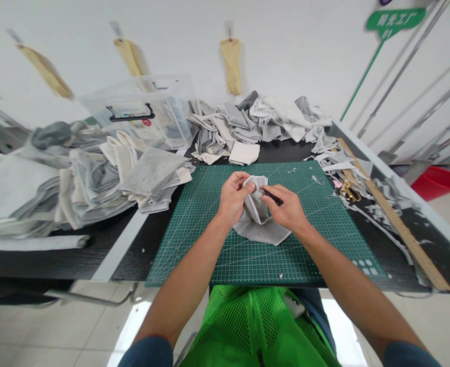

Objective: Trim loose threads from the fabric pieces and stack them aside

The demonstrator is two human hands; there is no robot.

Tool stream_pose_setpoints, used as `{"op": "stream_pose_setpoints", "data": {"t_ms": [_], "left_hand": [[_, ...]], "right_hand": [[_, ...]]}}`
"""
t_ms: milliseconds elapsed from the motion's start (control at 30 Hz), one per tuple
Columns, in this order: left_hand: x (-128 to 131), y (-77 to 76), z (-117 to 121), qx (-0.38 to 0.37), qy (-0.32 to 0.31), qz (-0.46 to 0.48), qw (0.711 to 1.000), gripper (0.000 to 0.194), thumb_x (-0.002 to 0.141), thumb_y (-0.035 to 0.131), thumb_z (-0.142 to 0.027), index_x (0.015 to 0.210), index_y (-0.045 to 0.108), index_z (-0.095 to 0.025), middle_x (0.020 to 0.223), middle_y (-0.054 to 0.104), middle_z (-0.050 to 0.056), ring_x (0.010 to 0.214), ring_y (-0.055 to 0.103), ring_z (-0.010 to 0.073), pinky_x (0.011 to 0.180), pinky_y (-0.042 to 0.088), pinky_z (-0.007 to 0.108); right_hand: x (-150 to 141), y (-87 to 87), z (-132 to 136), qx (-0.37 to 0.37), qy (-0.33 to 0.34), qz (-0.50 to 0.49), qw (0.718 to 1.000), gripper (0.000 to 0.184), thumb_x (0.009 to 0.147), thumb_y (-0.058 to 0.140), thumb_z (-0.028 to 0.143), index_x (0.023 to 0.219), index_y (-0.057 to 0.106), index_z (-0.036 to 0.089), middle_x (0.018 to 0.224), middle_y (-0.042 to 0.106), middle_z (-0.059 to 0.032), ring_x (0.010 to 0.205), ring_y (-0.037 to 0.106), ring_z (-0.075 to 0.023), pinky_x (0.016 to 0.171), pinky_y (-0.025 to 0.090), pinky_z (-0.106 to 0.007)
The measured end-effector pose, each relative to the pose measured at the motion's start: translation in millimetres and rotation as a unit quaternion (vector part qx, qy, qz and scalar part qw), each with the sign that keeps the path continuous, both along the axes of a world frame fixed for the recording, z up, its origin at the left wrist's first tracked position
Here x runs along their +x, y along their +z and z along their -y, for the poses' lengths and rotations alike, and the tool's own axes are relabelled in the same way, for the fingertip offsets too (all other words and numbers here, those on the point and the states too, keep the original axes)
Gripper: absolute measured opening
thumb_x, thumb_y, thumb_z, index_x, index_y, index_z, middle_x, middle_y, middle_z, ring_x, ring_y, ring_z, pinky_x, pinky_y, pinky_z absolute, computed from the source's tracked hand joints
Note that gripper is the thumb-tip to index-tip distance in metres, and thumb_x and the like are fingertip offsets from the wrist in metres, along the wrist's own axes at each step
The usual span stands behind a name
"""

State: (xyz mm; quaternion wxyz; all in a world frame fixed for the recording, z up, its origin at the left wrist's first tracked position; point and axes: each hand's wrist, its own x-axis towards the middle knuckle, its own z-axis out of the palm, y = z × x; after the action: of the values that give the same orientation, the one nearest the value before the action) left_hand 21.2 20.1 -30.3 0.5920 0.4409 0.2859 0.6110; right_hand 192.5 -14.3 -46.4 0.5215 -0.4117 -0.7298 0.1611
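Above the green cutting mat [194,244], my left hand [233,199] pinches a light grey piece of cloth [261,229] near its upper edge. The cloth is folded upright at the top, and its lower part spreads on the mat. My right hand [288,206] is closed around a small black tool [273,195], whose tip points at the cloth beside my left fingers. The tool's exact kind is hidden by my fingers and its small size.
Grey and cream cloths [90,178] pile up on the left, and more cloths [247,120] lie behind the mat. A clear plastic box [140,112] stands back left. A wooden ruler [396,219], gold-handled scissors [349,191] and scraps lie right. A red bucket [439,183] stands beyond.
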Motion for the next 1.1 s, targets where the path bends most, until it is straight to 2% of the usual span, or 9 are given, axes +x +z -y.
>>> {"op": "stream_pose_setpoints", "data": {"t_ms": [600,1100], "left_hand": [[4.0,0.5,4.5,-0.003,-0.046,0.014,0.999,0.042,0.066,0.094,-0.03,0.089,0.061,-0.02,0.082,0.067,-0.002,0.069,0.06,0.0087,0.068,0.049,0.022],[4.5,-0.3,5.4,-0.012,-0.054,0.01,0.998,0.046,0.065,0.095,-0.032,0.091,0.06,-0.021,0.08,0.067,-0.003,0.067,0.063,0.0094,0.067,0.05,0.023]], "right_hand": [[0.0,2.9,2.0,0.025,-0.016,-0.005,1.0,0.026,0.096,0.067,0.036,0.118,0.078,0.027,0.106,0.078,-0.0074,0.097,0.071,-0.0243,0.088,0.059,-0.042],[-0.9,4.8,2.9,0.015,-0.02,-0.022,0.999,0.022,0.097,0.067,0.036,0.113,0.079,0.029,0.104,0.078,-0.0064,0.095,0.072,-0.024,0.088,0.059,-0.042]]}}
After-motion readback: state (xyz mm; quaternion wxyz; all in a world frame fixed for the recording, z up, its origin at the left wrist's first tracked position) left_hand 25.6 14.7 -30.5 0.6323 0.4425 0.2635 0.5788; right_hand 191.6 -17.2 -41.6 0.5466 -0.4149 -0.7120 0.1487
